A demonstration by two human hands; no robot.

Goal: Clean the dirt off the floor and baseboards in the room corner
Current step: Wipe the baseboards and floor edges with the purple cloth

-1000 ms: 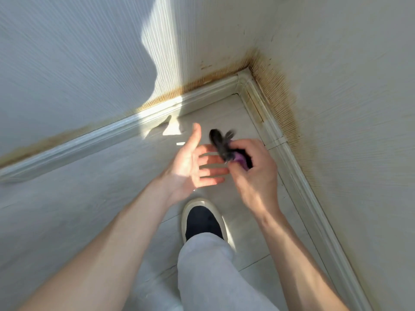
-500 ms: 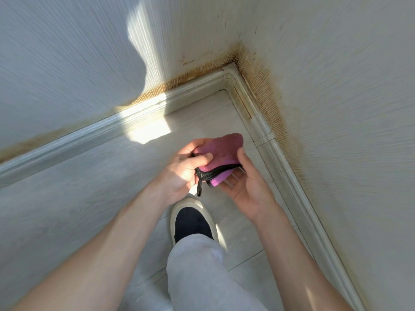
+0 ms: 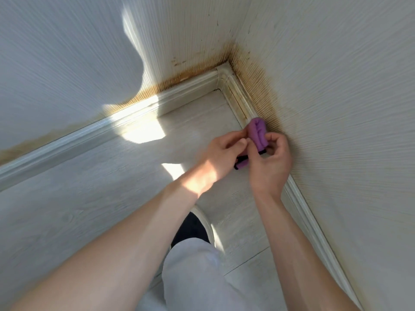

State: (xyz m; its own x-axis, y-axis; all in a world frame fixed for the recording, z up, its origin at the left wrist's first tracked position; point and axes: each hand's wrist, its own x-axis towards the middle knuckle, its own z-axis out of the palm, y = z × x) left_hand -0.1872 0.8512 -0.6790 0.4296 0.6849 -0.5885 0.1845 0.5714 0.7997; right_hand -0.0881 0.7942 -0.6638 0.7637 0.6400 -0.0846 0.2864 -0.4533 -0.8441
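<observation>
The left hand (image 3: 221, 151) and the right hand (image 3: 270, 163) both pinch a folded purple cloth (image 3: 258, 133) (black-edged), held in the air above the floor (image 3: 125, 176) near the right baseboard (image 3: 238, 102). Brown staining lines the wall (image 3: 258, 81) above both baseboards at the corner.

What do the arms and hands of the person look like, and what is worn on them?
Both forearms are bare up to the edge of the picture: no sleeves show. The left hand and the right hand wear no gloves, and no ring, watch or bracelet can be seen. Sunlight falls in a bright patch across the left wrist. The picture is slightly blurred, so fine marks cannot be told.
</observation>
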